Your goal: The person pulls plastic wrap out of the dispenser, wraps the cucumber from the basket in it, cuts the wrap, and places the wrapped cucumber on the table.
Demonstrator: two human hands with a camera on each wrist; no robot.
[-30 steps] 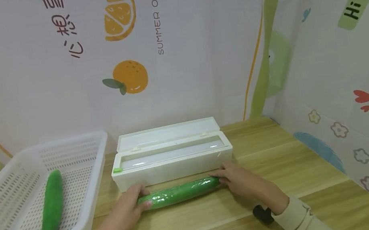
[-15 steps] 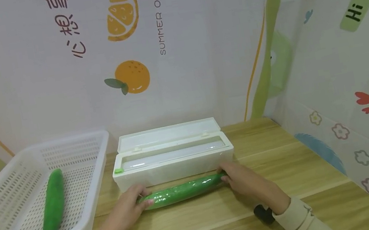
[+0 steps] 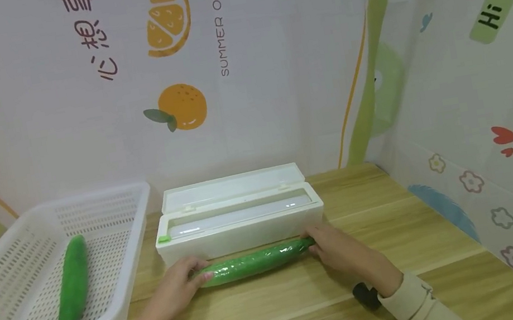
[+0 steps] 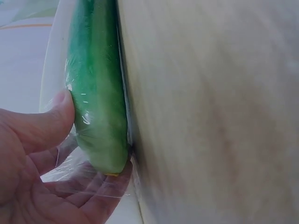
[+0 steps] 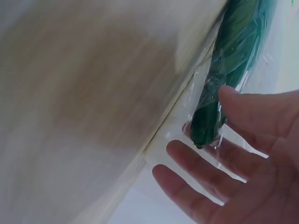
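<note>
A green cucumber (image 3: 258, 261) wrapped in clear plastic film lies on the table, just in front of a long white cling-film box (image 3: 244, 235). At its left end my left hand (image 3: 176, 286) grips it; in the left wrist view the thumb (image 4: 56, 121) lies along one side, fingers behind the tip, with loose film (image 4: 70, 179) bunched between. My right hand (image 3: 335, 249) pinches the right end. In the right wrist view the thumb (image 5: 247, 105) presses the film-covered darker tip (image 5: 205, 123), with other fingers (image 5: 196, 168) spread below it.
On the left stands a white perforated basket (image 3: 121, 296) holding an unwrapped cucumber (image 3: 72, 284). The box's lid (image 3: 232, 186) is raised, showing the film roll (image 3: 240, 215) inside; a green piece (image 3: 164, 239) sits at its left corner. Printed cloth (image 3: 271, 95) hangs behind the wooden table (image 3: 272, 316).
The wrapped cucumber has turned slightly, shifting to the right and a little toward the box. Both hands stay at its ends, the right one moving slightly outward with it.
</note>
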